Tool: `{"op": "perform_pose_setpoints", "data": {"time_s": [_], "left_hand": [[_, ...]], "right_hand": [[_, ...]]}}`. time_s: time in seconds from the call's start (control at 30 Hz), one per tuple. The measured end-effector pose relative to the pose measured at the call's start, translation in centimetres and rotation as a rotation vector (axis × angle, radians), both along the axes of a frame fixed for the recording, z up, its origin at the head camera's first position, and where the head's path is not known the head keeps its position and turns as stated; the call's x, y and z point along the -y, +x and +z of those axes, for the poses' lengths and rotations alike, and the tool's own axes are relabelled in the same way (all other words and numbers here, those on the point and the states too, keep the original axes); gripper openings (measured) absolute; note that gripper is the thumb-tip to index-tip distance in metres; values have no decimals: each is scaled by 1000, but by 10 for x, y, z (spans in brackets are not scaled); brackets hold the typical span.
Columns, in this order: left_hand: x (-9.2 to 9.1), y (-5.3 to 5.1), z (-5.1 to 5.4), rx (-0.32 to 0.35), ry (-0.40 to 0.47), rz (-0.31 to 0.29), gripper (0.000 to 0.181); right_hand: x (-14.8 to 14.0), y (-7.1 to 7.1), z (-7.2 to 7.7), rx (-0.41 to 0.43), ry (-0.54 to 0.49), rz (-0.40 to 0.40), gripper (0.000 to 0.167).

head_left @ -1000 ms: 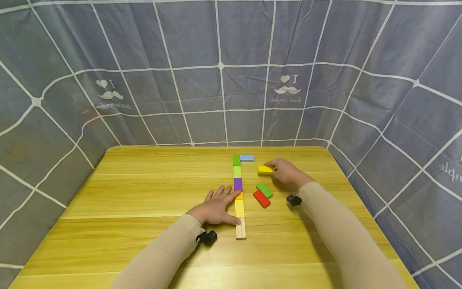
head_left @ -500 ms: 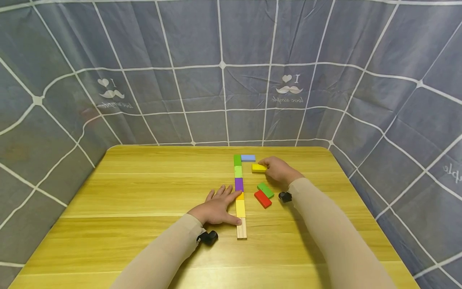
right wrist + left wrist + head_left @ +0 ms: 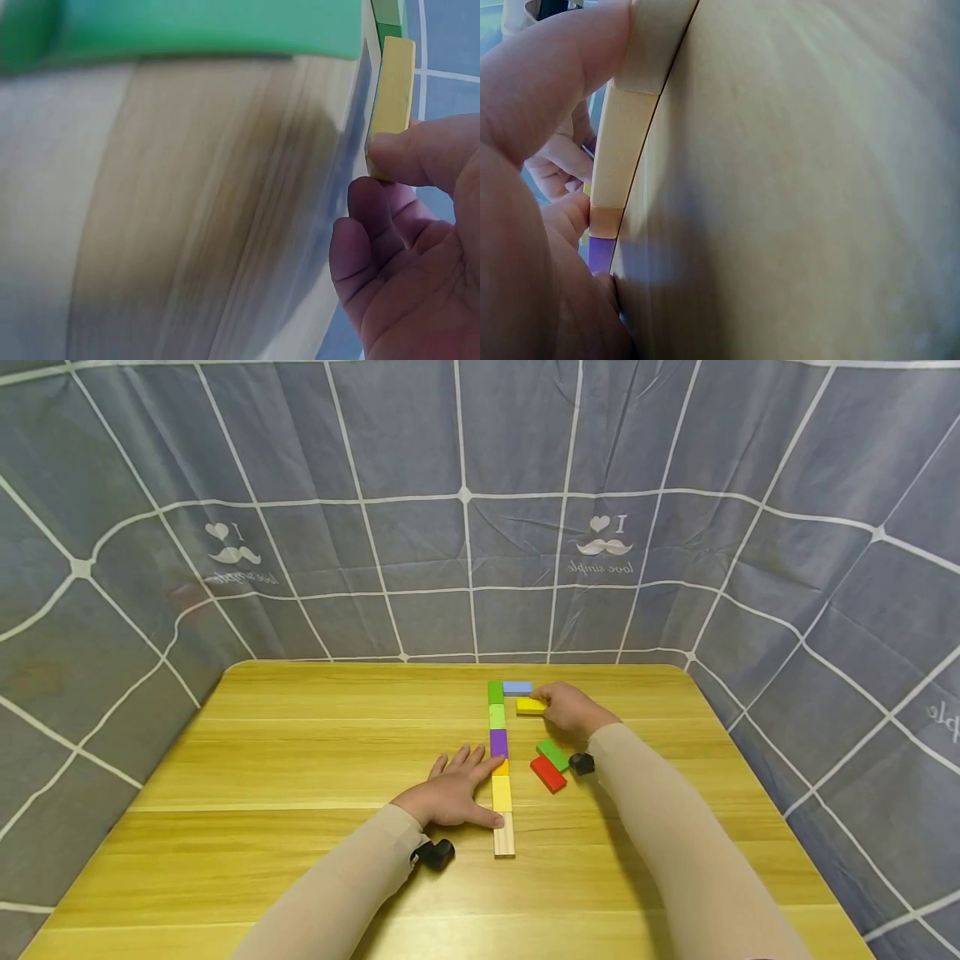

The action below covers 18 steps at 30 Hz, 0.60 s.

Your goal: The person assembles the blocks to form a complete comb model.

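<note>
A column of wooden blocks runs away from me: plain wood, light yellow, orange, purple, light green and dark green. A blue block extends right from the far end. My left hand lies spread beside the column, thumb touching the plain block and index finger at the orange one. My right hand pinches a yellow block by its right end, just nearer me than the blue one. In the right wrist view, thumb and fingers grip that yellow block.
A loose green block and a red block lie against each other right of the column. The wooden table ends at a grey curtain at the back and sides.
My right hand has carried the yellow block left, closer to the column and the blue block. My left hand keeps its place on the column.
</note>
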<state>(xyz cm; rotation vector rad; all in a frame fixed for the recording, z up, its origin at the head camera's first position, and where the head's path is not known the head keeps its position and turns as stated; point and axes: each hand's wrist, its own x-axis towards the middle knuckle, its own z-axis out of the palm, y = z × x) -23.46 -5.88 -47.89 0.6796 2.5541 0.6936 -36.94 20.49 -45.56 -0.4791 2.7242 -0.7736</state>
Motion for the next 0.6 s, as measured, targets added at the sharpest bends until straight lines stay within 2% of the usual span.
{"op": "perform_pose_setpoints", "data": {"time_s": [0.1,0.23,0.6], "left_hand": [[-1,0,0,-6,-18,3,105],[-1,0,1,-3,-19,6,104],[0,0,0,-4,-12,10,105]], "right_hand": [[2,-2,-2,10,-12,4,66],[4,-2,-4,68,-56,-10,73],[10,0,-2,70,-5,-5,76]]}}
